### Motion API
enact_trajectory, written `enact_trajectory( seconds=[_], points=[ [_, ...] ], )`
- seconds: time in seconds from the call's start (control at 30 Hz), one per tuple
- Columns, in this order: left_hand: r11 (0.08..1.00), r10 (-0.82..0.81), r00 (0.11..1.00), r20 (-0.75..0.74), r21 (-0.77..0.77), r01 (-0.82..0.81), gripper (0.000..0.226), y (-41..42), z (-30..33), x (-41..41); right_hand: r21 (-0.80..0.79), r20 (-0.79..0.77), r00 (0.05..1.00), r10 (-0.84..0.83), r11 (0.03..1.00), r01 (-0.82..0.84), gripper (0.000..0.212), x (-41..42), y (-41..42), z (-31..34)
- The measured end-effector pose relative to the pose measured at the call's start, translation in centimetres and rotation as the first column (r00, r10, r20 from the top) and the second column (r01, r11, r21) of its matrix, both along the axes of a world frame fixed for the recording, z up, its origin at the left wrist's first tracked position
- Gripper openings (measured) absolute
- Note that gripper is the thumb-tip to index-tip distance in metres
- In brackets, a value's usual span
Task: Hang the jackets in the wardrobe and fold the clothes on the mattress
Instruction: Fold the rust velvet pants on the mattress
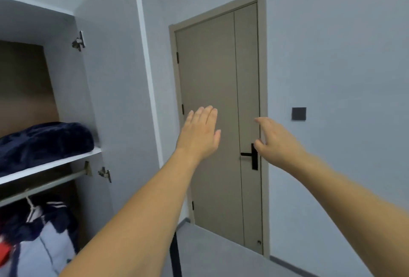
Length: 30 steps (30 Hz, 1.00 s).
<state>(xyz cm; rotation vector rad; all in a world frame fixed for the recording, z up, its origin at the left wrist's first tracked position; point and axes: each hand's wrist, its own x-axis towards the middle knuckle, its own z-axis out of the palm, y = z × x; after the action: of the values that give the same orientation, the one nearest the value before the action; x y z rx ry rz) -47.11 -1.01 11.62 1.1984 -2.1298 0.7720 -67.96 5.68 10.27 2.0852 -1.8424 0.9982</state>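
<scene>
Both hands (199, 135) (276, 137) empty; jackets (42, 232) hang vertically from rail (44, 184).

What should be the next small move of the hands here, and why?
Probably turn toward the mattress, out of view, to fetch a garment: the left hand and right hand are open and hold nothing, while a jacket already hangs on the wardrobe rail.

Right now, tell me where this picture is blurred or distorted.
Head view: wide-angle bending tilts the door frame and wardrobe edges; soft motion blur on both hands, left hand and right hand, and on the hanging jackets; lighting flat, no glare.
</scene>
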Motion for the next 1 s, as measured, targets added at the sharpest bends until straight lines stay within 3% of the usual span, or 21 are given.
enact_trajectory(
  seconds=[0.33,0.57,0.77,1.0],
  points=[
    [0.969,-0.238,0.967,0.095,0.096,0.229,0.062,-6.0,-4.7,-21.1,0.132,0.083,0.955,-0.285,0.953,0.273,0.059,-18.6,-0.5,-6.6],
    [0.856,-0.495,0.860,0.122,0.236,0.460,0.061,-9.6,-10.8,-38.7,0.258,0.146,0.834,-0.532,0.835,0.487,0.060,-32.2,1.0,-12.7],
    [0.693,-0.704,0.695,0.144,0.356,0.628,0.060,-4.6,-17.1,-54.5,0.354,0.204,0.695,-0.690,0.714,0.604,0.060,-43.7,7.7,-19.2],
    [0.536,-0.833,0.529,0.164,0.481,0.694,0.060,5.8,-25.3,-72.1,0.461,0.246,0.507,-0.826,0.560,0.688,0.058,-57.1,21.1,-28.0]
  ],
)
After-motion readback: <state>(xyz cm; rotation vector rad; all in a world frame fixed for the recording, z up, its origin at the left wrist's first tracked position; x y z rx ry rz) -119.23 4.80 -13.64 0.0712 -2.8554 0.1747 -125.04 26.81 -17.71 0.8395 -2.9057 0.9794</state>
